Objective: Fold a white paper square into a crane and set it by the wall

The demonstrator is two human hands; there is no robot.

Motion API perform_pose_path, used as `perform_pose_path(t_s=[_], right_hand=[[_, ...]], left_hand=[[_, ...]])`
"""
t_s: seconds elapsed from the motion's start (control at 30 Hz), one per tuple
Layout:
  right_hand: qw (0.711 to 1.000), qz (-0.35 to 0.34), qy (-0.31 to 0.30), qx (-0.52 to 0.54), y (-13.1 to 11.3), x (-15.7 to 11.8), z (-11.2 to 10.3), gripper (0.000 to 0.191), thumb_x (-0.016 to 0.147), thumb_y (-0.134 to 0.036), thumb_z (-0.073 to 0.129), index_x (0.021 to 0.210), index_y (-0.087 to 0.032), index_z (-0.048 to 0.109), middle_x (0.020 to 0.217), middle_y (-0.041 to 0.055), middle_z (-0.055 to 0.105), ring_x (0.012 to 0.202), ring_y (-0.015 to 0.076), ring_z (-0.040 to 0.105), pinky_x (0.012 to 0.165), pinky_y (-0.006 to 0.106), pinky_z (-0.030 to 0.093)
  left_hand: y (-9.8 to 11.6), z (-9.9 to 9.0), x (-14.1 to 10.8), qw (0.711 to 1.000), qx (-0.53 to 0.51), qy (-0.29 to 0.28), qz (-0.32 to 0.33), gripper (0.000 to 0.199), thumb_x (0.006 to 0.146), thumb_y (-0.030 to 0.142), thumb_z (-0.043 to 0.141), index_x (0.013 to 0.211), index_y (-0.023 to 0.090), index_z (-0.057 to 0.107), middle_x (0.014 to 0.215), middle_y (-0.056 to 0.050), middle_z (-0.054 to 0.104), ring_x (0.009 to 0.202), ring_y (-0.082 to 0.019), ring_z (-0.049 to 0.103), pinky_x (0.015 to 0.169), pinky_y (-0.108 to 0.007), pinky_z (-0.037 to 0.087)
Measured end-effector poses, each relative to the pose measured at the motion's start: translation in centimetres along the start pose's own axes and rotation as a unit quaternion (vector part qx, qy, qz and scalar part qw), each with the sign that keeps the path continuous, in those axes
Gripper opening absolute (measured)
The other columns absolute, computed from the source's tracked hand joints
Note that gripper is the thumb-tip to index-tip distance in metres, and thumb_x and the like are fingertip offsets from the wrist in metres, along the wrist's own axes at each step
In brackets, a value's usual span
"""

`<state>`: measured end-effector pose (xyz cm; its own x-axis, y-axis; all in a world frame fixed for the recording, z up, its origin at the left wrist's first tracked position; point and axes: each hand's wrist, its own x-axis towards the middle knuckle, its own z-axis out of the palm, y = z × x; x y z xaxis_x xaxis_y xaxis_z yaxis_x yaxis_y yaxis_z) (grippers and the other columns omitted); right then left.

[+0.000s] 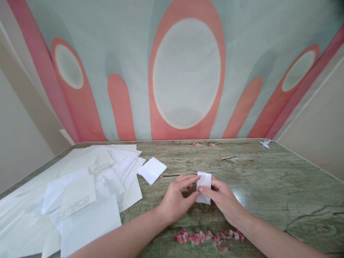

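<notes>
A small folded piece of white paper (204, 180) is held up just above the table, in front of me. My right hand (224, 197) grips it from the right, its thumb across the front and its fingers behind. From the other side my left hand (178, 197) has its index fingertip and thumb on the paper's left edge; its other fingers are partly hidden. A little stack of white square paper (152, 170) lies beyond my left hand.
A spread pile of white sheets (91, 218) covers the table's left side, some pieces bearing printed lines. The wood-patterned table (268, 193) has pink flower prints. A small folded white paper shape (265, 143) sits at the far right corner. A patterned cloth (185, 71) hangs behind.
</notes>
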<state>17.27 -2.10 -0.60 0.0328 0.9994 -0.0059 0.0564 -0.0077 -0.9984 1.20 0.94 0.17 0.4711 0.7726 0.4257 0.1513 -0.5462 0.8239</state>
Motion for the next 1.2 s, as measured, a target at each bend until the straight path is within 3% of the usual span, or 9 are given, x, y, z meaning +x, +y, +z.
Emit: perform_pose_path(t_s=[0.17, 0.43, 0.77, 0.97, 1.2], right_hand=[[1.000, -0.003, -0.007, 0.001, -0.06, -0.04, -0.01, 0.032, 0.072, -0.034, 0.065, 0.100, -0.018, 0.068, 0.096, 0.0071, 0.066, 0.090, 0.0237, 0.057, 0.074, 0.032, 0.045], [1.000, -0.005, -0.009, 0.001, -0.18, -0.09, 0.05, 0.031, 0.074, -0.031, 0.063, 0.101, -0.017, 0.067, 0.096, 0.0064, 0.066, 0.088, 0.0228, 0.057, 0.075, 0.032, 0.044], [1.000, 0.006, -0.008, 0.009, -0.26, -0.16, 0.07, 0.022, 0.072, -0.032, 0.065, 0.087, -0.017, 0.070, 0.083, 0.0035, 0.065, 0.080, 0.0197, 0.057, 0.066, 0.027, 0.043], [1.000, -0.002, -0.007, 0.009, -0.25, -0.04, 0.13, 0.019, 0.072, -0.033, 0.065, 0.079, -0.016, 0.070, 0.081, 0.0035, 0.063, 0.078, 0.0190, 0.056, 0.066, 0.027, 0.042], [1.000, -0.006, -0.019, 0.000, -0.38, -0.09, 0.14, 0.022, 0.075, -0.030, 0.062, 0.091, -0.016, 0.068, 0.086, 0.0046, 0.062, 0.080, 0.0187, 0.053, 0.067, 0.027, 0.041]], left_hand=[[-0.05, 0.06, -0.07, 1.000, 0.011, 0.007, 0.013, 0.041, 0.074, 0.010, 0.060, 0.113, 0.023, 0.060, 0.110, -0.006, 0.062, 0.094, -0.018, 0.059, 0.078, -0.030, 0.050], [0.32, -0.01, -0.20, 0.998, 0.035, 0.012, 0.049, 0.041, 0.075, 0.008, 0.059, 0.113, 0.023, 0.060, 0.108, -0.005, 0.064, 0.098, -0.018, 0.057, 0.088, -0.033, 0.046], [-0.06, -0.03, -0.07, 0.999, 0.034, 0.008, 0.041, 0.033, 0.076, 0.012, 0.062, 0.108, 0.023, 0.064, 0.099, -0.005, 0.066, 0.093, -0.017, 0.059, 0.084, -0.030, 0.047], [0.01, -0.20, -0.01, 0.992, 0.078, 0.008, 0.099, 0.029, 0.080, 0.014, 0.059, 0.106, 0.025, 0.064, 0.098, -0.004, 0.067, 0.091, -0.017, 0.059, 0.083, -0.032, 0.047], [0.06, -0.13, -0.11, 0.990, 0.078, 0.006, 0.120, 0.034, 0.079, 0.012, 0.059, 0.111, 0.023, 0.061, 0.107, -0.006, 0.064, 0.099, -0.018, 0.057, 0.088, -0.035, 0.045]])
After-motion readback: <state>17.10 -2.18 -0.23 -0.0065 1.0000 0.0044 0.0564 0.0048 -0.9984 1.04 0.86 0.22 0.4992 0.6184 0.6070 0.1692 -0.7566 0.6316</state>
